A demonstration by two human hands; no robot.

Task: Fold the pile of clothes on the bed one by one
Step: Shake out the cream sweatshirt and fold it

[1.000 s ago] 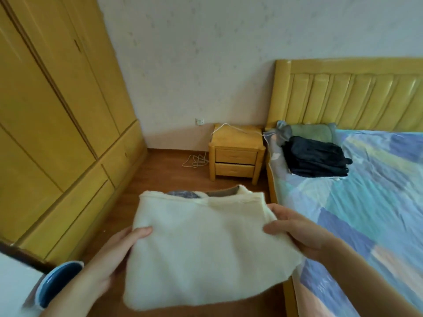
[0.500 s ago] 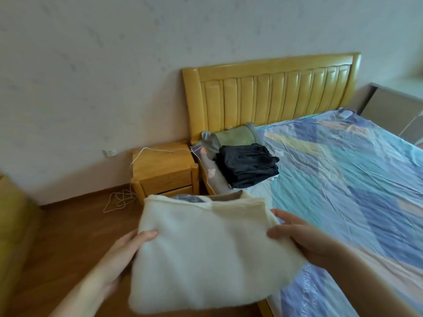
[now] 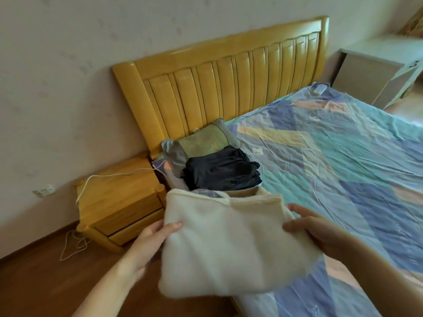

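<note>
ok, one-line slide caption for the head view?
Both hands, left hand and right hand, hold folded cream garment beside bed.

Two bare forearms, left hand (image 3: pixel 146 245) and right hand (image 3: pixel 320 232) unadorned

Headboard (image 3: pixel 229 72): yellow wood with vertical padded ribs, at 12 o'clock, against the wall.
Nightstand (image 3: pixel 119 202): yellow wood with two drawers, at 9 o'clock, just beside the headboard's left post.
White cable (image 3: pixel 109 176): runs across the nightstand top and lies in loops on the floor at 8 o'clock.
Wall socket (image 3: pixel 44 190): low on the wall, left of the nightstand.
Pillow (image 3: pixel 203 143): green and grey, at the foot of the headboard, near 11 o'clock.
Grey cabinet (image 3: pixel 375 72): at 2 o'clock, past the far side of the bed.
Floor (image 3: pixel 34 282): brown wood, at 7 o'clock.
</note>
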